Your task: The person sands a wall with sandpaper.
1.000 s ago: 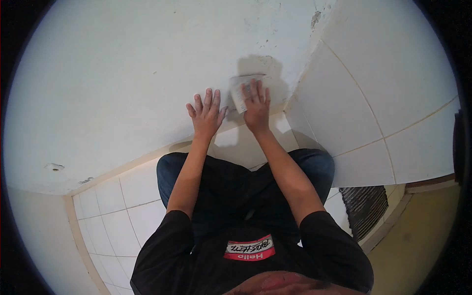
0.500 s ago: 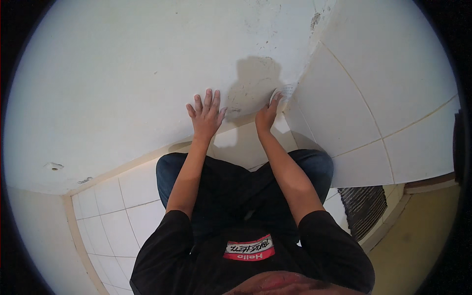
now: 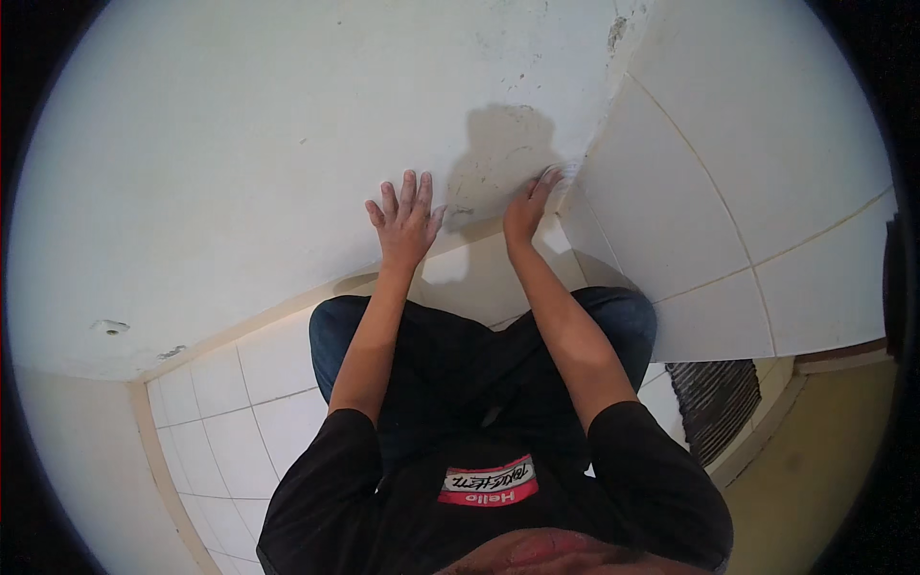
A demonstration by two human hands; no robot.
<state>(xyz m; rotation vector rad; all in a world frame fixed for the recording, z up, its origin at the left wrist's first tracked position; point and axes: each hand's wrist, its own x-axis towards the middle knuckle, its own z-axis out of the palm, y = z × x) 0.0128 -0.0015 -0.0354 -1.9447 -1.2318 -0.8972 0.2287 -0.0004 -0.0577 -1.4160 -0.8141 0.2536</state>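
Note:
My left hand [image 3: 406,222] lies flat on the white painted wall [image 3: 249,172], fingers spread, holding nothing. Some whitish dust shows on its thumb. Close to the corner, my right hand [image 3: 523,213] presses a small whitish sheet [image 3: 569,171], which looks like sandpaper, against the same wall. Its fingers cover much of the sheet. Between the two hands, in my shadow, the wall has a scuffed, stained patch [image 3: 462,210].
A wall of large white tiles [image 3: 671,211] meets the painted wall at right. White floor tiles [image 3: 278,364] lie around my crossed legs. A dark ribbed mat [image 3: 717,407] is at lower right. A small hole [image 3: 111,328] marks the painted wall at far left.
My right hand has slid slightly up and right with the sheet, nearer the corner. My left hand stays flat in place. The whole view has shifted slightly.

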